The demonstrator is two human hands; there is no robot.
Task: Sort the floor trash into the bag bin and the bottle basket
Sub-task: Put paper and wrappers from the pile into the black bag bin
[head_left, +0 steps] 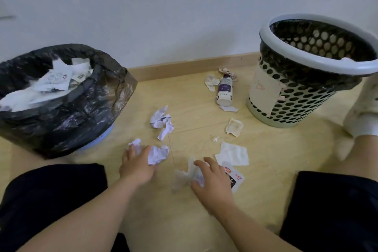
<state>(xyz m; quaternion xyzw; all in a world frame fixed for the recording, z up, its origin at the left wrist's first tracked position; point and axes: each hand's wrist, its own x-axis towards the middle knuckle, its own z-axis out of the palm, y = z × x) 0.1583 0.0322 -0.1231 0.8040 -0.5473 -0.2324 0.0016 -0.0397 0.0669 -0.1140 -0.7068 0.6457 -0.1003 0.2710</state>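
Bin lined with black plastic bag [67,108]: far left, upright, paper scraps piled inside. Perforated pale plastic basket [296,96]: far right, upright, black liner. White bottle with purple label [225,90]: lying on the floor just left of the basket. Crumpled white paper [158,154] gripped by left hand [137,164], crumpled tissue [182,176] by right hand [210,178]. More paper wads [161,120] mid-floor.

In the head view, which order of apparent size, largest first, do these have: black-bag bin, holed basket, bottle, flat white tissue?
1. The black-bag bin and the holed basket: alike, not ranked.
2. The flat white tissue: slightly larger than the bottle, but nearer the camera, so unsure.
3. The bottle.
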